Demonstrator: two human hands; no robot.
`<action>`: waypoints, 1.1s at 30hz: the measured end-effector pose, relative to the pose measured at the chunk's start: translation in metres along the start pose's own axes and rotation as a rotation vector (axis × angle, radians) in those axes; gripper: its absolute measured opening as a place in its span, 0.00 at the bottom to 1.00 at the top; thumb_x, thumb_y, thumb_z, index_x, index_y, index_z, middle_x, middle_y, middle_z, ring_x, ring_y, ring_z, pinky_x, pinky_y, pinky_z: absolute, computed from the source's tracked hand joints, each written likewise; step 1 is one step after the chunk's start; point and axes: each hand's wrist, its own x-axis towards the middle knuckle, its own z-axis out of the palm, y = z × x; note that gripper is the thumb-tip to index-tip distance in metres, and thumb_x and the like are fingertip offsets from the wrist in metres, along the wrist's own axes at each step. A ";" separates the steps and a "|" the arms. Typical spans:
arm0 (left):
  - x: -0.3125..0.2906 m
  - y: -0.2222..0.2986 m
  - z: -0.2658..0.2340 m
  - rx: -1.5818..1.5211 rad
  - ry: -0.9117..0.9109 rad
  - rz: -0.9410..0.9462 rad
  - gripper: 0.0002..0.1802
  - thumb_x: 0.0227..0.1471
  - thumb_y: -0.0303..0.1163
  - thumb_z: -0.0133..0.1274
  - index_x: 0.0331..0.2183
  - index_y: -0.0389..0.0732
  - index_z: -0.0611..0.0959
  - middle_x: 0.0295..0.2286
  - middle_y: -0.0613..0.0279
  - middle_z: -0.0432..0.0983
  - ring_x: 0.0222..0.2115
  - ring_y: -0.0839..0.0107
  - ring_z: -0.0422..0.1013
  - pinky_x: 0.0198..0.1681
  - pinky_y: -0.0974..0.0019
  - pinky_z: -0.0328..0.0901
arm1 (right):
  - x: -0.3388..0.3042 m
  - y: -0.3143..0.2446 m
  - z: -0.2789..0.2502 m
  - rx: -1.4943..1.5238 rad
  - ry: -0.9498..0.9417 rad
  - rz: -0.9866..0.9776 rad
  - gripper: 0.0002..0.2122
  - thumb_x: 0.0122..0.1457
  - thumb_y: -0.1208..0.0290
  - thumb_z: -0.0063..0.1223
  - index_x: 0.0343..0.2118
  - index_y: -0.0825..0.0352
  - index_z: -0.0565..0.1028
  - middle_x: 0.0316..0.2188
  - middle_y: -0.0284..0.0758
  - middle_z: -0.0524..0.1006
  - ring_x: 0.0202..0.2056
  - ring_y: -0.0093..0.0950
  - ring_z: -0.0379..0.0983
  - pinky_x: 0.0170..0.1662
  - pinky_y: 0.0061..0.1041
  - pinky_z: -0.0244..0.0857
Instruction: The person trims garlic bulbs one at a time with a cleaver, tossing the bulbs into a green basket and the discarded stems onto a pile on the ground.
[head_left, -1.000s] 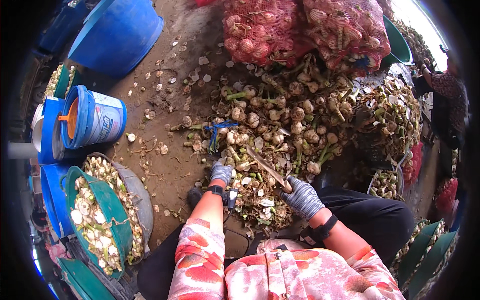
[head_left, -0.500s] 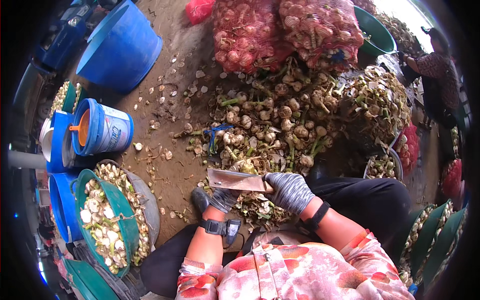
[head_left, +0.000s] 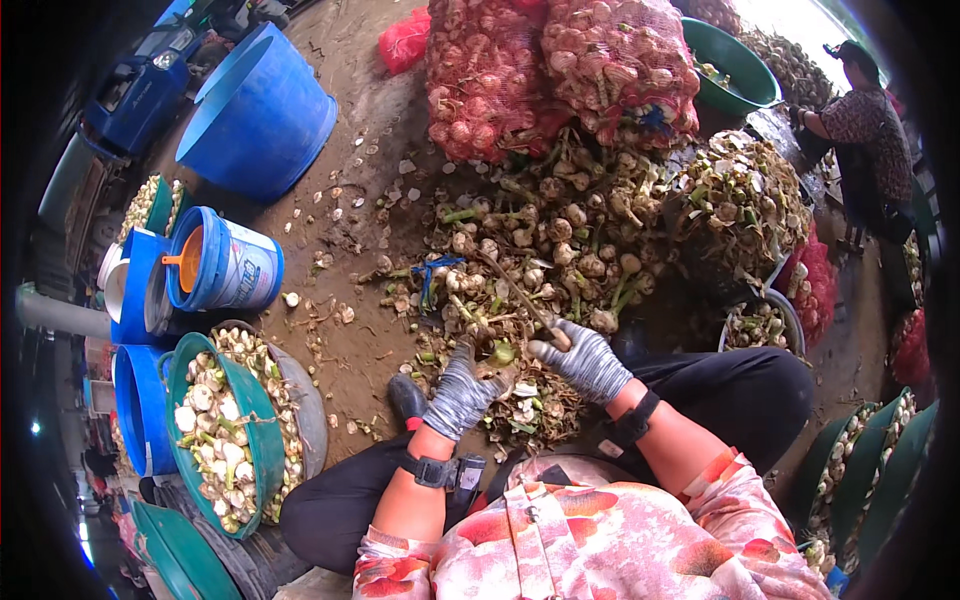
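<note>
My right hand (head_left: 590,360), in a grey knitted glove, is closed around the wooden handle of a cleaver (head_left: 516,288). Its blade shows nearly edge-on and points up and to the left over the garlic. My left hand (head_left: 464,394), gloved alike, has its thumb and fingers apart, and I see nothing gripped in it. Just beyond its fingertips is a pale green piece (head_left: 502,353), perhaps a cut garlic stem. Below and between the hands lies a heap of trimmings (head_left: 535,405). Farther off spreads a pile of garlic bulbs (head_left: 570,235) with stalks and roots.
A green basin (head_left: 262,455) of trimmed garlic stands at my left. Beyond it are a blue bucket (head_left: 262,265) and a large blue tub (head_left: 300,130). Red net sacks (head_left: 620,65) of garlic stand ahead. A person (head_left: 870,150) works at the far right. Green baskets (head_left: 850,470) are at the right.
My hands have moved apart, the left one turning its palm inward with fingers spread. The cleaver has swung from lying level with its flat showing to pointing away, edge-on.
</note>
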 end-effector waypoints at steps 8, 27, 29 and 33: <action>-0.003 -0.007 0.010 -0.008 -0.155 0.209 0.55 0.49 0.35 0.64 0.65 0.40 0.45 0.53 0.53 0.62 0.49 0.66 0.65 0.54 0.67 0.62 | -0.003 -0.012 -0.002 0.670 -0.081 0.240 0.19 0.58 0.49 0.57 0.28 0.64 0.75 0.16 0.30 0.71 0.17 0.22 0.64 0.21 0.23 0.57; 0.000 -0.053 -0.006 0.466 -0.115 0.362 0.33 0.55 0.44 0.56 0.58 0.44 0.66 0.51 0.61 0.69 0.51 0.67 0.67 0.56 0.62 0.62 | -0.046 -0.041 -0.024 -0.601 -0.033 -0.365 0.09 0.51 0.64 0.57 0.32 0.61 0.74 0.23 0.42 0.77 0.28 0.43 0.76 0.31 0.41 0.69; -0.001 -0.082 -0.024 0.686 -0.090 0.502 0.33 0.58 0.51 0.50 0.59 0.46 0.65 0.51 0.60 0.70 0.51 0.65 0.68 0.55 0.59 0.63 | -0.048 -0.044 -0.023 -0.651 -0.055 -0.376 0.08 0.51 0.65 0.57 0.31 0.61 0.74 0.22 0.42 0.76 0.28 0.43 0.76 0.30 0.41 0.69; -0.005 -0.095 -0.031 0.795 -0.031 0.460 0.34 0.55 0.51 0.55 0.57 0.44 0.68 0.46 0.62 0.75 0.46 0.67 0.72 0.51 0.60 0.67 | -0.047 -0.051 -0.022 -0.721 -0.140 -0.355 0.06 0.52 0.66 0.53 0.29 0.61 0.73 0.22 0.40 0.77 0.28 0.42 0.76 0.30 0.40 0.68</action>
